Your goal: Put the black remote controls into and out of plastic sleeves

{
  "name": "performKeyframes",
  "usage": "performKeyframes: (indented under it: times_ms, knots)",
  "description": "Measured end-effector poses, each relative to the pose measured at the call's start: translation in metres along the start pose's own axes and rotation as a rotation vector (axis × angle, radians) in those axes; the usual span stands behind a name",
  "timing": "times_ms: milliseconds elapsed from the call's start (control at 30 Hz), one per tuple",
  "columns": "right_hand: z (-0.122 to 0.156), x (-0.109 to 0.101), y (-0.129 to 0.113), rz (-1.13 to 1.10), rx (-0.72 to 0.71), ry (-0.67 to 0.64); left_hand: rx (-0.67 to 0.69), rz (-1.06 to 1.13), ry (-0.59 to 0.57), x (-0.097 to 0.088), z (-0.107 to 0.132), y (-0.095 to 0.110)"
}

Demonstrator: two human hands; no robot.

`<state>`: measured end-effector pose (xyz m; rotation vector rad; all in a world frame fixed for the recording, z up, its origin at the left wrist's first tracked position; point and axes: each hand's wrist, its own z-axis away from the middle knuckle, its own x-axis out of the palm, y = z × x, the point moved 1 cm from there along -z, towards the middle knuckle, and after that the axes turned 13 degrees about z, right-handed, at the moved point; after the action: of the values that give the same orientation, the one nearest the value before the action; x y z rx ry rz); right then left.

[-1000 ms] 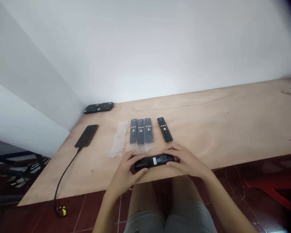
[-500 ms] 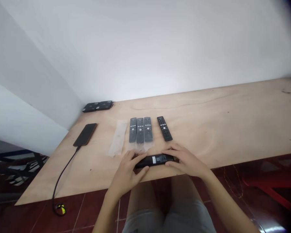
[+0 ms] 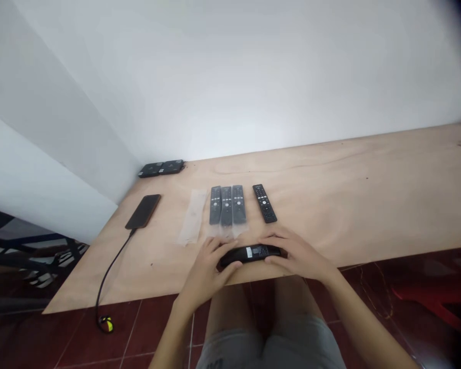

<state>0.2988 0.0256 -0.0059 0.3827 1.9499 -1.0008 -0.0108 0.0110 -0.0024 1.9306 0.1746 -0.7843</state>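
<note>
Near the table's front edge, a black remote control (image 3: 249, 253) lies sideways with its labelled back up. My left hand (image 3: 212, 266) is closed around its left end, thumb in front and fingers behind. At its right end my right hand (image 3: 292, 252) grips it the same way. Just beyond the hands, three remotes in clear plastic sleeves (image 3: 226, 206) lie side by side. To their right is an unwrapped remote (image 3: 265, 203), buttons up. A flat clear plastic sleeve (image 3: 192, 216) rests to their left.
A phone (image 3: 143, 211) with a black cable (image 3: 106, 275) hanging over the front edge lies on the left of the wooden table (image 3: 353, 205). Two flat black boxes (image 3: 162, 168) sit at the back left against the white wall. A red plastic object (image 3: 430, 300) stands below at right.
The view has shifted slightly, so the things on the table appear a little further right. Both hands keep their hold on the remote, with no clear change in grip.
</note>
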Motion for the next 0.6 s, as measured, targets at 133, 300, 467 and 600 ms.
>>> performKeyframes:
  times_ms: [133,300,467,600]
  knots:
    - [0.003,-0.002,0.001,-0.060,0.075,0.046,0.047,-0.152,0.358,-0.037,0.016,-0.025]
    - [0.002,-0.001,0.004,-0.100,0.144,0.099,0.064,-0.562,0.538,-0.076,0.029,-0.059]
    - [0.002,0.006,0.012,-0.110,0.196,0.194,0.114,-0.471,0.508,-0.065,0.028,-0.041]
    - [0.009,0.006,0.015,-0.013,0.217,0.220,0.040,-0.229,0.449,-0.027,0.028,-0.007]
